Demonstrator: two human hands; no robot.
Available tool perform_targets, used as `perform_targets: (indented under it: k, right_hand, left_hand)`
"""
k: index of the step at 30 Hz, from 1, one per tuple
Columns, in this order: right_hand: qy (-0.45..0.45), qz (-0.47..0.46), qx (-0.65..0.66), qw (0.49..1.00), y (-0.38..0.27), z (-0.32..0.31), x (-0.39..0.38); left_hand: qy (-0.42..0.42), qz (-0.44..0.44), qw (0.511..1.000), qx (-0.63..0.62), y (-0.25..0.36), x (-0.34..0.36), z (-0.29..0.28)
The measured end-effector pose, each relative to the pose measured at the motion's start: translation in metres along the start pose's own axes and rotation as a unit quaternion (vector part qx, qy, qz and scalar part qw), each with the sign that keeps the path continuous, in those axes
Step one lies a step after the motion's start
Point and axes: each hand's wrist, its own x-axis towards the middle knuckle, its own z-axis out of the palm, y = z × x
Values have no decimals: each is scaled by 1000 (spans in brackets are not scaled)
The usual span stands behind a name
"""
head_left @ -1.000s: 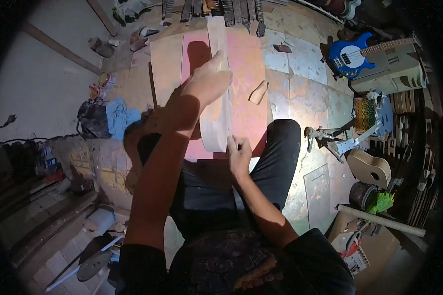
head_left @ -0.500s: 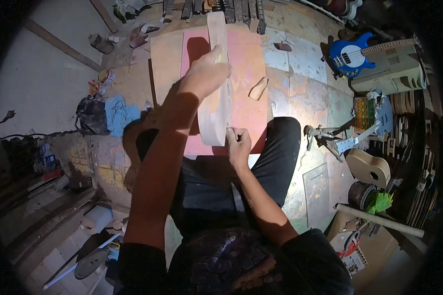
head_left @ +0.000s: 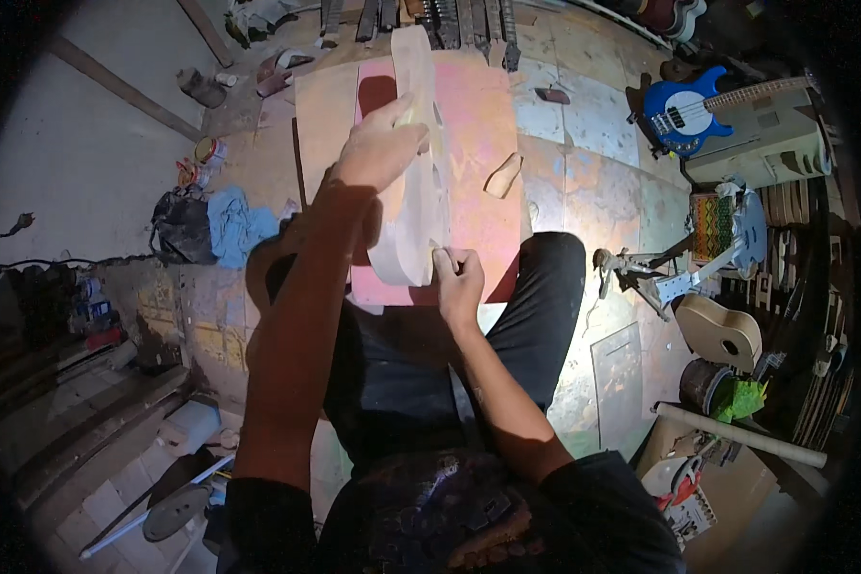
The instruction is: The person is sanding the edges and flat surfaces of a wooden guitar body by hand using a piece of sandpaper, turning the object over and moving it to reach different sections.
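A pale, unpainted guitar body (head_left: 413,215) stands on its edge over a pink-stained board (head_left: 481,124) in front of my knees. My left hand (head_left: 381,148) is closed round its upper part, fingers over the far side. Close to the lower end of the body, my right hand (head_left: 459,277) is pinched, fingertips at the wood's right face. Whatever lies between those fingertips is too small to make out. A small tan, curved wooden piece (head_left: 503,176) lies on the board, right of the body.
A blue bass guitar (head_left: 684,110) leans at the far right, with an acoustic guitar body (head_left: 717,330) nearer. A blue cloth (head_left: 236,228) and a dark bag (head_left: 182,227) lie at left. Dark strips (head_left: 474,24) line the board's far side. A cardboard tube (head_left: 741,435) lies lower right.
The guitar body has shifted a little left and turned, showing more of its right face. My left hand has moved left and slightly nearer with it; my right hand has followed slightly left.
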Motion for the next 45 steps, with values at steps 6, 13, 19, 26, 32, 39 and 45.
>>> perform_targets:
  k: [6, 13, 19, 26, 32, 39, 45]
  right_hand:
    - [16, -40, -16, 999, 8, 2, -3]
    - [12, 18, -1, 1000, 2, -7, -19]
    - [11, 47, -14, 999, 5, -11, -30]
    - [5, 42, 13, 999, 13, -10, -27]
    - [1, 50, 71, 996, 5, -1, 3]
    - [-9, 24, 32, 999, 0, -8, 1]
    - [16, -30, -19, 999, 7, -5, -17]
  left_hand:
    - [48, 14, 999, 21, -2, 0, 8]
    - [53, 15, 998, 25, 9, -6, 8]
    - [36, 0, 999, 20, 11, -10, 9]
    - [49, 2, 997, 51, 12, -11, 15]
    - [69, 37, 994, 71, 13, -8, 18]
    - [63, 23, 996, 55, 18, -9, 17]
    - [104, 47, 991, 67, 5, -2, 18]
